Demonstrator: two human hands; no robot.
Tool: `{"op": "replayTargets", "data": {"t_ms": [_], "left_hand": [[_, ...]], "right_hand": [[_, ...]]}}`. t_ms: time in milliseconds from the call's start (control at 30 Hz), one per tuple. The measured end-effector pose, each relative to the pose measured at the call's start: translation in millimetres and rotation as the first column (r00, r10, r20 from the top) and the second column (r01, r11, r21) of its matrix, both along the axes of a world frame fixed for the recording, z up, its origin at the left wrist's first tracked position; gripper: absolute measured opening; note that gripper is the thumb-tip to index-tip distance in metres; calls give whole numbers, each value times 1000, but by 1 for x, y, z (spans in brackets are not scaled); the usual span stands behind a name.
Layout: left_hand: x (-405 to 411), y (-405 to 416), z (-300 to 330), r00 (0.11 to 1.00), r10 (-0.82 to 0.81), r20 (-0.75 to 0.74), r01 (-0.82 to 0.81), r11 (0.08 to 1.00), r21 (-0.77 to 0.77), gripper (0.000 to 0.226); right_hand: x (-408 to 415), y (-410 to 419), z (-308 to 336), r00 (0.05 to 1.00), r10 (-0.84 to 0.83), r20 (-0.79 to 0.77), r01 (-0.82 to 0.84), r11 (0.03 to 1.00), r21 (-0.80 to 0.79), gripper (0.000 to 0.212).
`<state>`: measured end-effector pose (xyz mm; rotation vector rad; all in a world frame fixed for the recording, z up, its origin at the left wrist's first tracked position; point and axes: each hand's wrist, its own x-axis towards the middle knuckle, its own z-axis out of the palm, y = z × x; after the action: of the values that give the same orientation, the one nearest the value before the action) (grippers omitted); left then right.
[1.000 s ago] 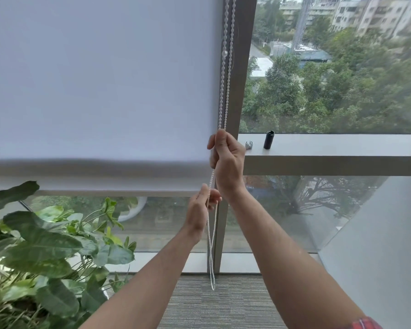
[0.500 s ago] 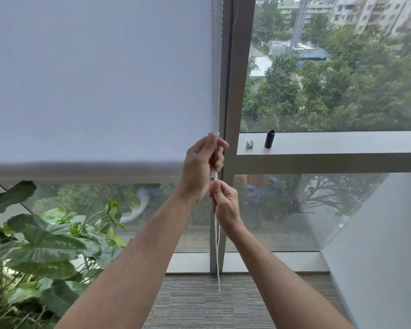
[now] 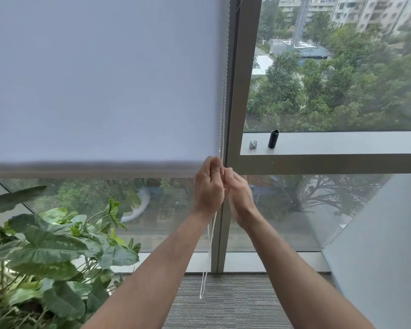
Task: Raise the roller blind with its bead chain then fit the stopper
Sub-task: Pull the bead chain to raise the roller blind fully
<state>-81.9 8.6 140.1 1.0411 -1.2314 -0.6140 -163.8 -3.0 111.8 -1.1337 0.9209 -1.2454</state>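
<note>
A white roller blind (image 3: pixel 100 79) covers the upper left window pane, its bottom bar at about mid-height. The white bead chain (image 3: pixel 223 91) runs down the blind's right edge beside the grey mullion, and its loop hangs below my hands to near the floor. My left hand (image 3: pixel 209 184) is shut on the chain just under the bottom bar. My right hand (image 3: pixel 237 193) is beside it, slightly lower, fingers closed at the chain. A small grey stopper clip (image 3: pixel 253 144) lies on the window ledge (image 3: pixel 342 142) to the right, apart from both hands.
A black cylinder (image 3: pixel 273 139) stands on the ledge next to the clip. A leafy green plant (image 3: pixel 45 252) fills the lower left. A white wall (image 3: pixel 384 245) angles in at the right. Grey carpet lies below the window.
My hands have swapped places hand over hand on the chain: the left went up, the right dropped, and now they sit almost level. The blind's bottom bar has risen a little.
</note>
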Motion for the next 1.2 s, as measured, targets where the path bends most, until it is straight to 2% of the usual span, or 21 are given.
{"op": "replayTargets", "data": {"t_ms": [100, 233, 333, 400, 500, 667, 833, 900, 967, 1067, 1133, 1200], "left_hand": [[7, 3, -22, 1000, -19, 8, 19, 999, 33, 36], [2, 5, -35, 998, -66, -11, 67, 996, 56, 35], [-3, 5, -37, 998, -57, 13, 56, 997, 62, 37], [2, 3, -41, 998, -55, 25, 53, 997, 55, 35], [8, 3, -42, 994, -105, 27, 104, 994, 39, 31], [14, 5, -44, 974, -210, -90, 214, 976, 46, 34], [23, 1, -30, 988, -3, -156, 9, 999, 39, 38], [28, -5, -11, 987, 22, -156, -23, 1000, -4, 40], [31, -9, 12, 992, -19, -125, 8, 996, -83, 37], [29, -10, 49, 980, -178, -89, 161, 973, -167, 34], [22, -8, 66, 959, -280, -51, 265, 944, -198, 27], [17, -8, 73, 949, -311, -55, 296, 936, -191, 21]], "right_hand": [[-2, -3, 30, 999, -31, 34, 33, 999, -37, 42], [12, -1, 86, 988, 94, 126, -66, 976, -209, 45], [25, -1, 105, 995, 12, 101, 16, 961, -276, 44], [29, -1, 101, 987, -57, 152, 98, 955, -279, 46], [30, 1, 92, 975, -62, 213, 131, 936, -326, 45], [33, 1, 89, 979, -75, 190, 142, 917, -373, 45], [33, 1, 74, 981, -53, 188, 120, 924, -363, 43], [32, 0, 58, 982, -30, 189, 98, 927, -362, 44], [30, 1, 41, 986, -56, 156, 104, 941, -321, 45], [30, 5, 18, 992, -105, 76, 122, 953, -276, 45], [30, 9, 9, 993, -102, 60, 115, 957, -265, 47], [31, 12, 6, 995, -62, 81, 81, 965, -248, 47]]}}
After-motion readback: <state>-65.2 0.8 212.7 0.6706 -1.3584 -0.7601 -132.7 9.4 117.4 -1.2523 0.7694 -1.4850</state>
